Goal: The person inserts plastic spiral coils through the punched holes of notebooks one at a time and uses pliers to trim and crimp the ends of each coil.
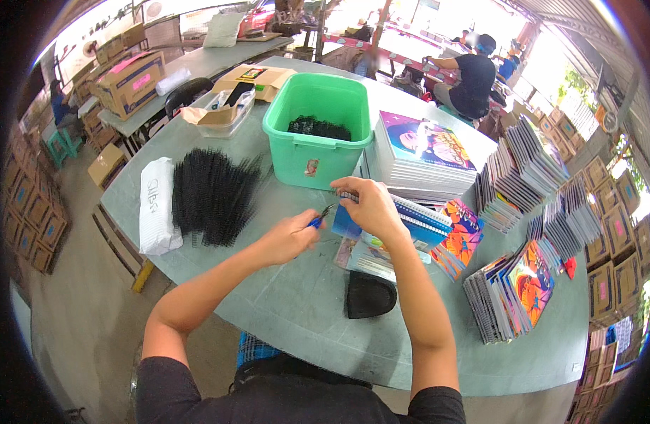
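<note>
My left hand (pixel 291 237) is closed round blue-handled pliers (pixel 315 222), whose dark jaws point toward my right hand. Bent over the left end of a blue spiral notebook (pixel 427 227), my right hand (pixel 371 205) pinches its dark coil edge; the fingers partly hide the spot. More notebooks (pixel 374 261) lie beneath this one. Just beyond my hands stands a green plastic bin (pixel 307 164) with black pieces at its bottom. Left of it spreads a heap of loose black spiral coils (pixel 215 198).
A white wrapped package (pixel 157 205) flanks the coils. Notebook stacks (pixel 427 159) and bundles (pixel 509 293) fill the table's right side. A dark rounded pad (pixel 371 295) lies near me. Behind are a clear tub (pixel 226 120) and carton (pixel 258 79). A person (pixel 473 78) sits farther off.
</note>
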A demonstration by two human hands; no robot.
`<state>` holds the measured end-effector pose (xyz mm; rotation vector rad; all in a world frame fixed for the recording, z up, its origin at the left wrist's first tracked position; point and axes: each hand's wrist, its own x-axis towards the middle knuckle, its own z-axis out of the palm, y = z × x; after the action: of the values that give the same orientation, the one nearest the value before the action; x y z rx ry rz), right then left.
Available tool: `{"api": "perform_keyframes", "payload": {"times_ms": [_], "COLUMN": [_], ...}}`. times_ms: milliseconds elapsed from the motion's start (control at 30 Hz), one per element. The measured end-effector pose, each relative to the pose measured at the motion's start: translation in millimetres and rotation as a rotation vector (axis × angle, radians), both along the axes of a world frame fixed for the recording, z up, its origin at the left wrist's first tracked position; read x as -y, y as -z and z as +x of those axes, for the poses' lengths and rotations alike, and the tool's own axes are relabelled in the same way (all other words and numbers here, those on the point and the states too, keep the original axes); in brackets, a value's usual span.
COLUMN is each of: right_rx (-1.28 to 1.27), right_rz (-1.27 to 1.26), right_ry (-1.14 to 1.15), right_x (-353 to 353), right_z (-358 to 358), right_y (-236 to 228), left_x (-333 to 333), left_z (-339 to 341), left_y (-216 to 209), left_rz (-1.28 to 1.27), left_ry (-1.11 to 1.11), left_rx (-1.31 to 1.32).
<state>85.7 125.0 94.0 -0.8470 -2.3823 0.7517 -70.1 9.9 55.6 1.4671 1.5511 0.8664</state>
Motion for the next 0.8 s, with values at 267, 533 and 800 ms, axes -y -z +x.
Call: {"api": "perform_keyframes", "payload": {"times_ms": [267,533,800], "right_rx": [-0.026,-0.053,-0.124], "right_rz": [-0.113,0.058,0.188], "right_ry": [-0.046,-0.103,0.032], "right_x": [5,8,14], "right_z": [4,1,-1], "right_y": [-6,3,9], "left_x": [-9,-19,-20], "left_z": [11,10,3], "left_y": [-9,-3,8], "left_rz": [-0.159,-0.011,0.235], "left_ry": [-0.088,-0.069,-0.074], "left_rx": [0.224,-0.015,-0.473]}}
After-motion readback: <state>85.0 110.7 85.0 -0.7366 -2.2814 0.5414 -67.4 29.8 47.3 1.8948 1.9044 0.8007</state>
